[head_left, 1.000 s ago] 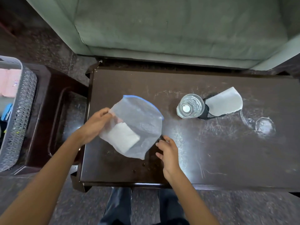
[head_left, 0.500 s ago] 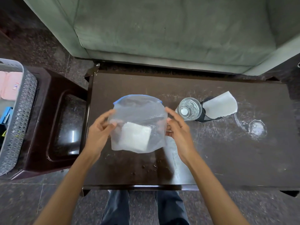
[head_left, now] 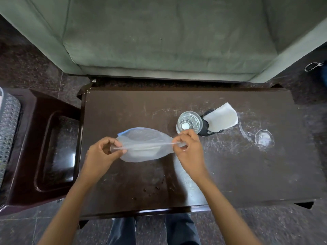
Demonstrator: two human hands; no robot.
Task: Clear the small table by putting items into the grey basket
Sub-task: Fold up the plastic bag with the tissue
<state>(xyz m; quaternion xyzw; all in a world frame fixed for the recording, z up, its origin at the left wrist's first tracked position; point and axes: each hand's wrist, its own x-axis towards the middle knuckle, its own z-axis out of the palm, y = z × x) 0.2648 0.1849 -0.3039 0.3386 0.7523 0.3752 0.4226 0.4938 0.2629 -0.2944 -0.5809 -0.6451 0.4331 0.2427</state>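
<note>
A clear zip bag [head_left: 141, 138] with a blue strip hangs just above the dark small table [head_left: 247, 165]. My left hand [head_left: 101, 152] pinches its left end and my right hand [head_left: 189, 147] pinches its right end, so the bag's top edge is stretched flat between them. The white pad inside is hidden from this angle. A clear plastic bottle [head_left: 189, 122] stands upright just beyond my right hand, touching a black holder [head_left: 206, 129] with a white paper [head_left: 222, 119] on it. The grey basket [head_left: 8, 131] shows only at the left edge.
A dark side stool [head_left: 46, 147] with a recessed top stands between the table and the basket. A green sofa [head_left: 159, 36] runs along the far side. A wet ring mark [head_left: 264, 138] and small drops [head_left: 150, 191] lie on the table. My legs are below the near edge.
The bag was tilted upright showing the white pad; now both hands have pulled its ends apart and turned it edge-on. My right hand moved from the table to the bag's right end.
</note>
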